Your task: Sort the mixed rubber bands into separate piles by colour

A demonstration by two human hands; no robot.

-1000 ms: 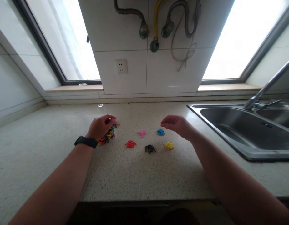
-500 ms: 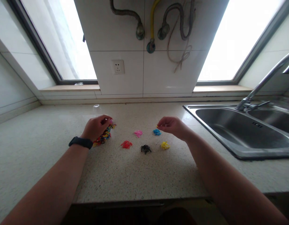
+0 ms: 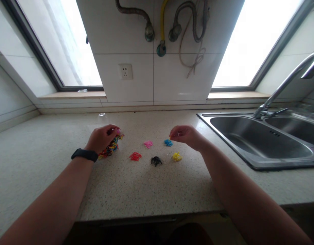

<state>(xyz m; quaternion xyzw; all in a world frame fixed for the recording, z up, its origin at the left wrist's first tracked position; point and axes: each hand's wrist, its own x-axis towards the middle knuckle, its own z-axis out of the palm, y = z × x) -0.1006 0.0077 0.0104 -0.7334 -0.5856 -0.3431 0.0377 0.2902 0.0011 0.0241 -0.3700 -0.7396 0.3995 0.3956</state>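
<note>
My left hand (image 3: 102,137), with a dark band on its wrist, is closed in a pinch at the mixed pile of coloured rubber bands (image 3: 111,147). A pinkish bit shows at its fingertips, too small to make out. My right hand (image 3: 187,136) pinches a small yellow rubber band (image 3: 170,138), only partly visible, just above the blue rubber bands (image 3: 168,142). Between my hands lie separate little heaps: pink rubber bands (image 3: 148,144), red rubber bands (image 3: 135,156), black rubber bands (image 3: 156,161) and yellow rubber bands (image 3: 176,156).
A clear cup-like object (image 3: 102,117) stands behind my left hand on the speckled counter (image 3: 121,190). To the right is a steel double sink (image 3: 248,136) with a faucet (image 3: 281,85). The tiled wall behind carries a socket (image 3: 125,71) and hoses.
The view has shifted slightly, so everything sits a little further left. Both hands keep nearly the same pose, and the heaps look the same.
</note>
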